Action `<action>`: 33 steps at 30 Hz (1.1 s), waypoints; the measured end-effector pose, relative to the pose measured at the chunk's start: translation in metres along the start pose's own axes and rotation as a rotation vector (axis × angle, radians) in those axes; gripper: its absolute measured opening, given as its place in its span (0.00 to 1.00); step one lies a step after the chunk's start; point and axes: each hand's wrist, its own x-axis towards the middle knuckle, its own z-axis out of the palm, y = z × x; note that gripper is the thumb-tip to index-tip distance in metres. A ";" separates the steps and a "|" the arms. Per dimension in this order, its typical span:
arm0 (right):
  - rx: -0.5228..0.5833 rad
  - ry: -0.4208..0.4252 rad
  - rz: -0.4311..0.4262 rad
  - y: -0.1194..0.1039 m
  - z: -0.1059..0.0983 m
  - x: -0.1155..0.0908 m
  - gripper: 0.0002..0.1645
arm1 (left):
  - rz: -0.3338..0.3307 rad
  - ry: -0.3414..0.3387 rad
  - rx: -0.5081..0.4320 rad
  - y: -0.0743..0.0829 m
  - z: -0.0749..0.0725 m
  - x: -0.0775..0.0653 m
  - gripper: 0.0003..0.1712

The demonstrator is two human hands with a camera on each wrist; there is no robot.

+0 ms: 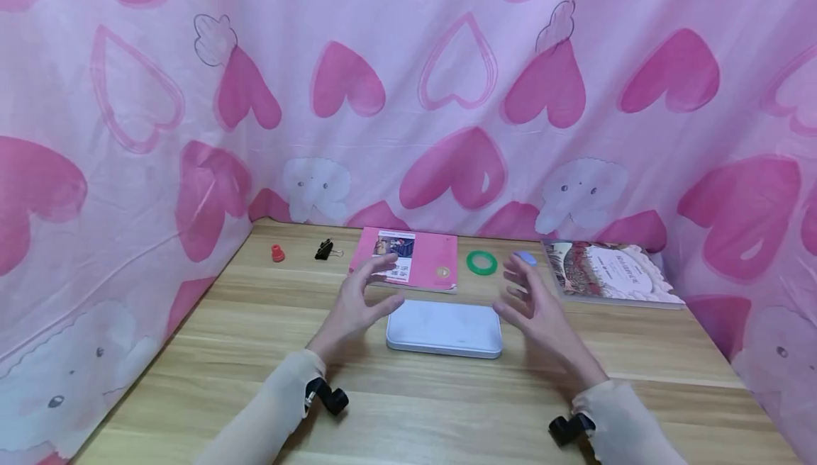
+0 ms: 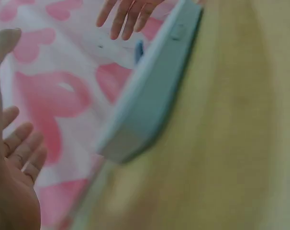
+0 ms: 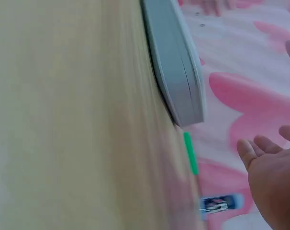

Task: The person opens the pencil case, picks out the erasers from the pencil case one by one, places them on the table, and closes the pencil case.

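Fingers of my left hand [image 1: 354, 303]: spread and released, holding nothing. Fingers of my right hand [image 1: 537, 307]: likewise released, slightly bent.

The white case [image 1: 445, 328] lies flat on the table [image 1: 408, 408], about midway between its left and right edges. Its long axis runs side to side, roughly parallel to the far edge. The case sits between my two hands: to the right of my left fingers, to the left of my right fingers, and a little toward me. I judge the next move to turn on this, one short end being presented to each hand. The wrist views show a gap on either side; I cannot say that one hand is nearer.

Beyond, toward the far edge, I record a pink booklet [image 1: 434, 259] and a green ring [image 1: 470, 264]. A small blue object [image 1: 526, 257], its nature undetermined, lies just past my right fingers. Toward the far left corner: a black binder clip [image 1: 324, 249] and a red piece [image 1: 277, 254]. Toward the far right corner: a flowered book [image 1: 615, 275].
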 end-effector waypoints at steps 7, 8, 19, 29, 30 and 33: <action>0.144 -0.142 0.071 0.021 0.006 -0.009 0.52 | -0.125 -0.108 -0.109 -0.029 0.015 -0.013 0.47; 0.133 -0.161 0.061 0.024 0.007 -0.010 0.53 | -0.131 -0.124 -0.082 -0.031 0.015 -0.013 0.48; -0.133 -0.250 -0.021 0.033 0.010 -0.011 0.55 | -0.080 -0.253 0.219 -0.032 0.017 -0.010 0.58; -0.238 -0.269 -0.011 0.030 0.011 -0.009 0.58 | -0.101 -0.291 0.268 -0.031 0.018 -0.013 0.60; -0.239 -0.266 -0.001 0.030 0.011 -0.008 0.58 | -0.102 -0.290 0.269 -0.031 0.018 -0.013 0.59; -0.219 -0.251 0.038 0.029 0.010 -0.005 0.56 | -0.099 -0.283 0.272 -0.030 0.019 -0.012 0.58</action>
